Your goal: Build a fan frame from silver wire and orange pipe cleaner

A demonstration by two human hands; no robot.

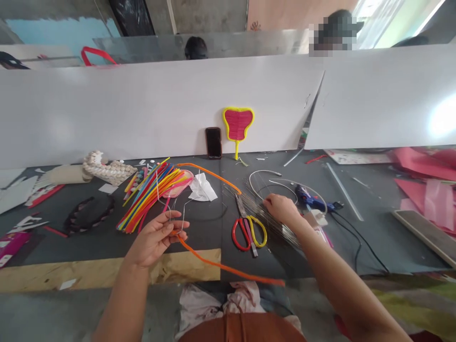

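My left hand [162, 237] is closed on an orange pipe cleaner [228, 268], whose free end trails to the right above the table's front edge. A bent wire frame [184, 213] also stands up from these fingers. My right hand [281, 208] is closed over the bundle of thin metal wires [254, 202], its fingertips pinched among them; how many wires it grips is hidden. Between the hands lie scissors [245, 228] with one red and one yellow handle. Another orange pipe cleaner [210, 171] stretches from the colourful pipe cleaner pile [149, 194] toward the scissors' tips.
A blue glue gun [309, 197] with a black cord lies right of my right hand. A phone [213, 142] and a yellow-edged pink fan shape [238, 124] lean on the white partition [160, 104]. A dark braided headband [90, 213] lies left. Pink sheets [427, 190] lie far right.
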